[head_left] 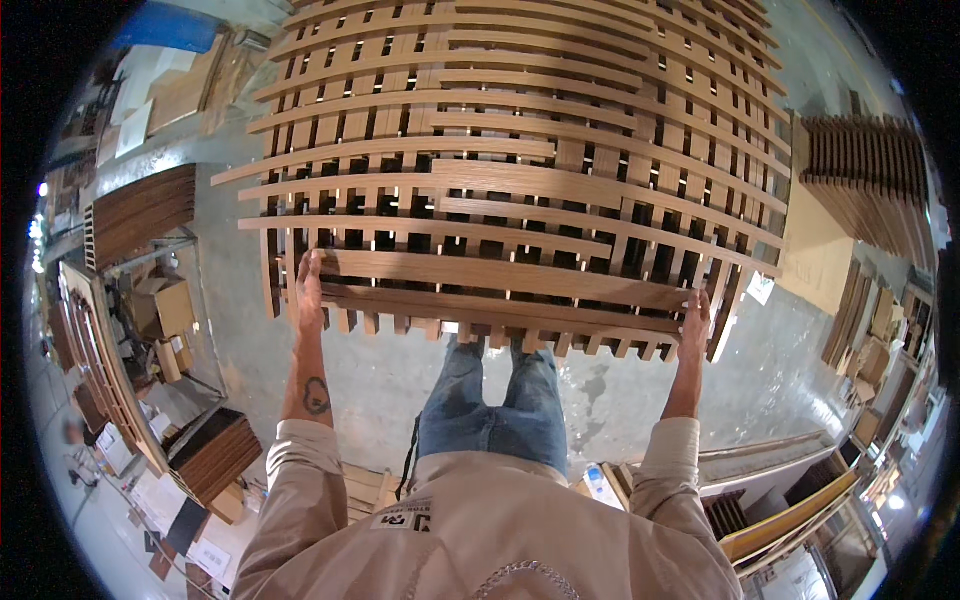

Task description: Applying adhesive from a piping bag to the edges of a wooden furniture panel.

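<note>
A long brown wooden slat (pixel 500 273) spans between my two hands at the near end of a large stack of crossed slats (pixel 530 180). At its left end, my left hand (pixel 310 288) is closed around the tip. My right hand (pixel 695 312) grips the other end, fingers bent over it. Just nearer to me lies another slat (pixel 500 307), parallel to the held one. Beneath, the ends of several crosswise slats stick out toward my legs. Whether the held slat rests on the stack or is slightly raised, I cannot tell.
Bundles of dark slats (pixel 865 165) stand at the right beside a tan board (pixel 815 235). At the left are another slat stack (pixel 145 215) and cardboard boxes (pixel 162 305). A yellow-edged rack (pixel 790 515) is behind me on the right. Grey concrete floor (pixel 370 385) surrounds my legs.
</note>
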`<state>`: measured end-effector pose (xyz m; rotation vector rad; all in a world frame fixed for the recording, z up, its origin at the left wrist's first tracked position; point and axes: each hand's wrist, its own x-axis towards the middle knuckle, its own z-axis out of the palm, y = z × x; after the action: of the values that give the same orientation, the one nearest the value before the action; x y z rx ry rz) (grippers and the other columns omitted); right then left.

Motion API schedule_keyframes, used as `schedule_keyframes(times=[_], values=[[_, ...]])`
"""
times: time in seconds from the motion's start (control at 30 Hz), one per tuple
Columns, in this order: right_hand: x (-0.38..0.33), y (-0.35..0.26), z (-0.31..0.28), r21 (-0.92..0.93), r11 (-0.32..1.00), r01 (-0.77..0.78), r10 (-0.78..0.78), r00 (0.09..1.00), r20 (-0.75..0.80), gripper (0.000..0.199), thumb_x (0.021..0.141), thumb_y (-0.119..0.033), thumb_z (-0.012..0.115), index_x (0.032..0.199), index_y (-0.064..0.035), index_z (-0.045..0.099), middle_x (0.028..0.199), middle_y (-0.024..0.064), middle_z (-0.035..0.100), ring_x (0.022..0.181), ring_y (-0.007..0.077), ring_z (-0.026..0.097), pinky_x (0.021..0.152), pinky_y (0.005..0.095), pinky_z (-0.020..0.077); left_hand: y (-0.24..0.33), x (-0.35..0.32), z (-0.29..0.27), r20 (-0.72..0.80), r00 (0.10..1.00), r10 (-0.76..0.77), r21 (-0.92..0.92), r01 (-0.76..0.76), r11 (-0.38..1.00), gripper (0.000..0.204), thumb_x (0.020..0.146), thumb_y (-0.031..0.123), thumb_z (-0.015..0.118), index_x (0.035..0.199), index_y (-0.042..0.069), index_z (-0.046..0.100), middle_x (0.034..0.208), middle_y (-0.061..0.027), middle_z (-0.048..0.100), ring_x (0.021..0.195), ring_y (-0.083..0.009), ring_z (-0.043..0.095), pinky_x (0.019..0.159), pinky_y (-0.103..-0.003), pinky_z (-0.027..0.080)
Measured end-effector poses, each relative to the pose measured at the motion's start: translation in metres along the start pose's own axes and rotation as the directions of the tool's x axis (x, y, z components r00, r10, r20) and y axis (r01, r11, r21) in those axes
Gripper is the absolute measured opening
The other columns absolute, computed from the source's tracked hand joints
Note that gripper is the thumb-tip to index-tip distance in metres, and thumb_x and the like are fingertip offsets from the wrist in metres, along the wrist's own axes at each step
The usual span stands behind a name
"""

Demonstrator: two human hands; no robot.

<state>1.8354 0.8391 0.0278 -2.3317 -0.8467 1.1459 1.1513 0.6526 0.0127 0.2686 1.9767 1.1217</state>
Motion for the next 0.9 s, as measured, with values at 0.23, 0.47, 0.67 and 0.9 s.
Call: schedule_keyframes(times=[0.23, 0.47, 0.67, 0.9], values=[[-0.026, -0.031, 0.046, -0.714, 0.517, 0.472, -0.688, 0.725, -0.020, 0.051, 0.091, -0.025, 0.064, 0.137, -0.0073, 0.052, 0.130, 0.0119, 0.059, 0.124, 0.0256, 0.052, 0.108, 0.0576, 0.0267, 0.012, 0.032, 0.007, -0.145, 0.912, 0.384, 0.827, -0.101, 0.552, 0.059, 0.090, 0.045, 0.061, 0.140, 0.014, 0.051, 0.147, -0.0175, 0.041, 0.138, -0.0363, 0.034, 0.113, -0.050, 0.028], [-0.051, -0.079, 0.130, -0.569, 0.245, 0.785, -0.717, 0.542, 0.438, 0.037, 0.082, -0.003, 0.062, 0.118, -0.0116, 0.066, 0.120, 0.0089, 0.066, 0.115, 0.0285, 0.058, 0.109, 0.0590, 0.0261, 0.054, 0.070, 0.062, 0.286, 0.885, 0.368, 0.954, -0.299, -0.021, 0.051, 0.081, 0.017, 0.071, 0.130, 0.021, 0.058, 0.140, -0.0045, 0.051, 0.132, -0.0279, 0.045, 0.112, -0.068, 0.018], [-0.050, -0.083, 0.129, -0.541, 0.336, 0.771, -0.585, 0.621, 0.522, 0.042, 0.077, 0.003, 0.058, 0.117, -0.0069, 0.064, 0.112, 0.0144, 0.067, 0.105, 0.0333, 0.063, 0.109, 0.0566, 0.0309, 0.066, 0.067, 0.056, 0.494, 0.779, 0.386, 0.845, -0.535, -0.001, 0.038, 0.083, 0.009, 0.067, 0.120, 0.016, 0.063, 0.118, -0.0066, 0.060, 0.118, -0.0297, 0.054, 0.113, -0.060, 0.024], [-0.048, -0.089, 0.090, -0.495, 0.413, 0.764, -0.727, 0.605, 0.326, 0.042, 0.079, -0.010, 0.073, 0.120, -0.0083, 0.062, 0.113, 0.0185, 0.063, 0.101, 0.0375, 0.062, 0.083, 0.0476, 0.0509, 0.116, 0.001, 0.083, 0.510, 0.773, 0.377, 0.826, -0.562, 0.035, 0.038, 0.083, 0.006, 0.066, 0.120, 0.015, 0.063, 0.115, -0.0047, 0.059, 0.118, -0.0286, 0.052, 0.115, -0.061, 0.021]])
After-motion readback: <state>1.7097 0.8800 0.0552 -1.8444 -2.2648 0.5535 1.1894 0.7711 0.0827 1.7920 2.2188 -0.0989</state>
